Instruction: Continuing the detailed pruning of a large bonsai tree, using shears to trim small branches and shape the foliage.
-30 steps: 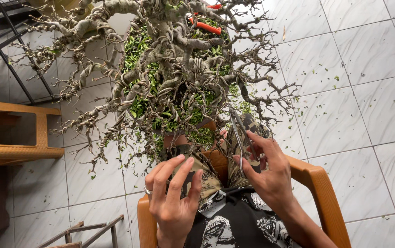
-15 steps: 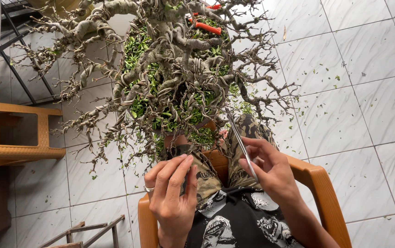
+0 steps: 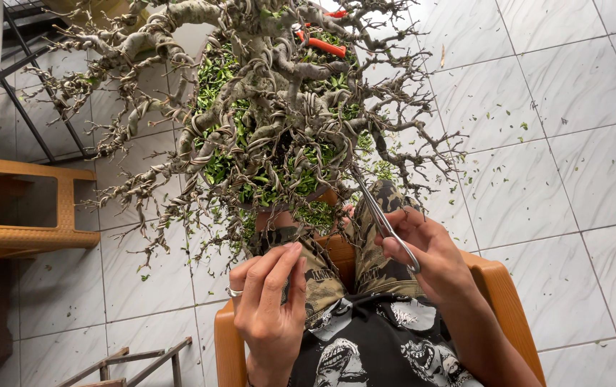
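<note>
1. The right hand (image 3: 423, 247) is closed around the handles of slim metal scissors (image 3: 383, 218), fingers through the loop at the near end.
2. The scissor blades run up and to the left from that hand, their tips reaching into the lower twigs of the bonsai tree (image 3: 279, 122), just right of its middle.
3. The left hand (image 3: 268, 304) holds nothing: its fingers lie together, slightly curled, raised above the person's lap, with a ring (image 3: 233, 292) on one finger. It sits near and left of the scissors, apart from them and just below the tree's nearest foliage.
4. The bonsai stands directly beyond both hands, its branches wrapped in coiled wire and spreading wide to the left and right.
5. The tree's pot (image 3: 276, 215) is mostly hidden by leaves; only a brown patch of it shows, and what fills it cannot be made out.
6. Orange-handled cutters (image 3: 320, 44) rest among the far branches.
7. An orange plastic chair (image 3: 498, 287) carries the person; an orange stool (image 3: 28, 208) stands at the left on the tiled floor (image 3: 552, 165), which is scattered with small green clippings.
</note>
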